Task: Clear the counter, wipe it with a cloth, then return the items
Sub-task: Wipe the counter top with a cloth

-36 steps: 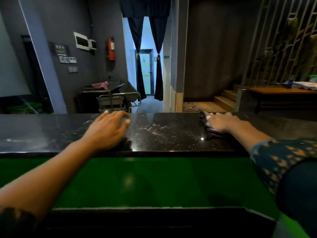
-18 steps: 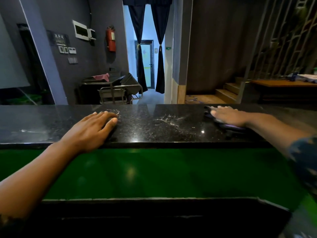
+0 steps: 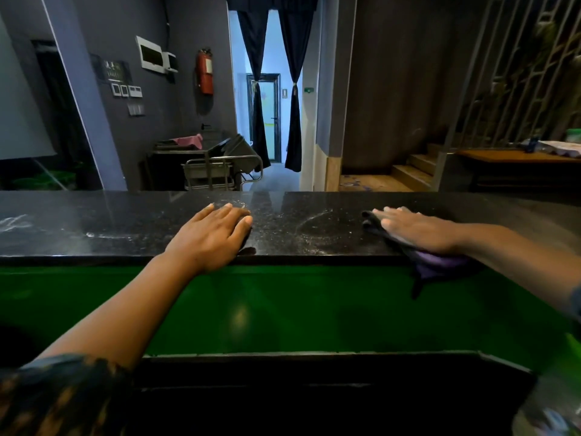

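Note:
A black speckled stone counter (image 3: 314, 228) runs across the view, with a green panel below its front edge. My left hand (image 3: 213, 237) lies flat on the counter near the middle, fingers together, holding nothing. My right hand (image 3: 415, 229) presses flat on a dark purple cloth (image 3: 437, 262) at the right part of the counter. The cloth's near end droops over the front edge onto the green panel. Pale smear marks show on the stone between my hands.
Beyond the counter stand a metal trolley (image 3: 220, 171) and a dark table with a pink cloth (image 3: 188, 141). A curtained doorway (image 3: 273, 121) lies straight ahead. Wooden steps (image 3: 408, 174) and a wooden table (image 3: 515, 157) are at the right.
My right hand has slid the cloth toward the near edge, so its end now hangs over the front. The left hand stays flat on the counter. My head has shifted slightly.

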